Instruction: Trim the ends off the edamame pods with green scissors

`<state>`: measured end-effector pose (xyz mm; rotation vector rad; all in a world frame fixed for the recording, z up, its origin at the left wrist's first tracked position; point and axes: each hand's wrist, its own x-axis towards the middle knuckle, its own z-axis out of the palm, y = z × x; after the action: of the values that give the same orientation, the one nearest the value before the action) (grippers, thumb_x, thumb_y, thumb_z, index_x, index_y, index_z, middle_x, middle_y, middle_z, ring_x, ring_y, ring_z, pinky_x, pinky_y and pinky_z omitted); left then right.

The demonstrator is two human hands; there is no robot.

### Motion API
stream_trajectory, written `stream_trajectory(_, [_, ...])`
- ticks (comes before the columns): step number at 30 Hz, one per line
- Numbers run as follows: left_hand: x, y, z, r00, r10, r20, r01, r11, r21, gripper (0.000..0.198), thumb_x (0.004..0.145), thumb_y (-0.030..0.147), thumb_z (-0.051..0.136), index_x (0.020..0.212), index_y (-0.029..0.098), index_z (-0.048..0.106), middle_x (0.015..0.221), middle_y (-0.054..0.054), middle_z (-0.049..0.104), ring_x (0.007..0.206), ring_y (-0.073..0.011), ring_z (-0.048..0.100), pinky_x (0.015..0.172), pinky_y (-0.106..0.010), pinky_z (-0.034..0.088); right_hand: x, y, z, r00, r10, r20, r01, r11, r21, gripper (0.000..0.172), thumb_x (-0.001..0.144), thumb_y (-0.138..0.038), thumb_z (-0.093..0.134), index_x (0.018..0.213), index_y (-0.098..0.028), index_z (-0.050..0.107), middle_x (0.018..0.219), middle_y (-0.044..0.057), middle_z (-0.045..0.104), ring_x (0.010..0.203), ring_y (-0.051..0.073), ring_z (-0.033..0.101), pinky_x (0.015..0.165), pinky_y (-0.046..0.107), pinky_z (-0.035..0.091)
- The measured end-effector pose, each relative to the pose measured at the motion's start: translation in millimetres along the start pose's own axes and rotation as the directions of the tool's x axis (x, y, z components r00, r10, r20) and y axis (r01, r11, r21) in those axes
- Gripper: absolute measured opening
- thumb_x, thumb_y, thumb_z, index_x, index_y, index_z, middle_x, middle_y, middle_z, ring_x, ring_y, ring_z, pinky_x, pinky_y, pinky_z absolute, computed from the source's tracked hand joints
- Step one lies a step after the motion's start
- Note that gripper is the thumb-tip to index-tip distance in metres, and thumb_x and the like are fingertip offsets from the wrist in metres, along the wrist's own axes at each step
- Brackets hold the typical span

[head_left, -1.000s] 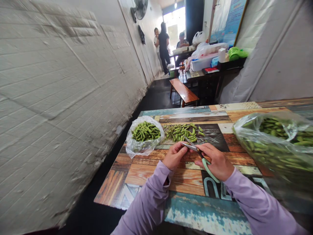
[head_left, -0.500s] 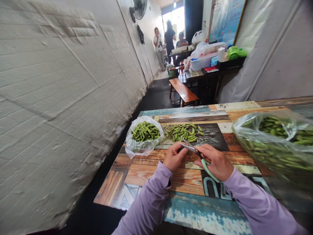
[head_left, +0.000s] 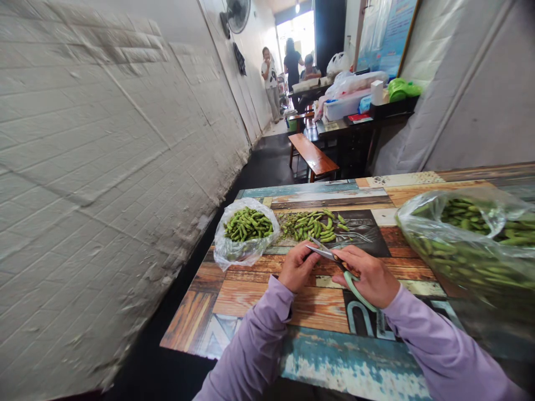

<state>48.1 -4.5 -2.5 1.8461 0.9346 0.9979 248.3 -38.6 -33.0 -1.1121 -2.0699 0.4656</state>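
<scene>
My right hand (head_left: pixel 371 279) is closed around the pale green handles of a pair of scissors (head_left: pixel 356 291). Their metal blades are parted and point left, reaching the fingertips of my left hand (head_left: pixel 296 269). Thumb and fingers of that hand are pinched together; whatever they hold is hidden. Just beyond the blades lies a loose pile of green soybean pods (head_left: pixel 314 224), with small trimmings at its left side. A clear plastic bag (head_left: pixel 229 257) with pods in it stands open left of the pile. On the right is a larger clear bag (head_left: pixel 422 245), also full of pods.
The wood-patterned table (head_left: pixel 251 298) extends under both hands. A white brick-textured wall (head_left: pixel 104 184) runs along the left. Beyond the table are a wooden bench (head_left: pixel 313 154), another table with a plastic box (head_left: pixel 345 107) and bags, and three people farther back.
My hands and the scissors stay almost in place, with the blades still apart at my left fingertips. In the background, the dark-clothed standing person has shifted slightly.
</scene>
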Motion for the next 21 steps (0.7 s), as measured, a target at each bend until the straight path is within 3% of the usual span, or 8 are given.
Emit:
stream_trajectory(9, [0.9, -0.9, 0.7, 0.999, 0.037, 0.006, -0.037, 0.997, 0.063, 0.035, 0.085, 0.043, 0.049, 0.072, 0.015, 0.065, 0.071, -0.005, 0.055, 0.071, -0.0168, 0.049, 0.069, -0.027, 0.036, -1.4, -0.1, -1.1, 0.999, -0.031, -0.010, 0.031, 0.998, -0.046, 0.044, 0.081, -0.028, 0.060, 0.124, -0.023, 0.052, 0.100, 0.008, 0.061, 0.088, 0.021, 0.060, 0.075, 0.033, 0.050])
stream_trajectory(14, [1.0, 1.4, 0.6, 0.999, 0.026, 0.029, -0.028, 0.998, 0.054, 0.030, 0.086, 0.039, 0.050, 0.083, 0.016, 0.068, 0.078, -0.006, 0.060, 0.079, -0.0188, 0.052, 0.075, -0.029, 0.038, -2.1, 1.2, -0.1, 0.999, -0.041, 0.007, 0.041, 0.995, -0.092, 0.041, 0.083, -0.032, 0.057, 0.123, -0.022, 0.052, 0.095, 0.007, 0.062, 0.080, 0.018, 0.062, 0.068, 0.029, 0.051])
stream_trajectory(21, [-0.6, -4.9, 0.8, 0.990, -0.077, -0.118, 0.077, 0.997, -0.004, 0.021, 0.077, 0.035, 0.062, 0.083, 0.016, 0.070, 0.077, -0.005, 0.059, 0.077, -0.0168, 0.051, 0.073, -0.027, 0.038, -1.1, 5.0, 0.4, 0.984, 0.061, -0.169, -0.089, 0.982, -0.164, 0.037, 0.084, -0.036, 0.056, 0.118, -0.022, 0.056, 0.097, 0.008, 0.063, 0.081, 0.020, 0.063, 0.071, 0.031, 0.052])
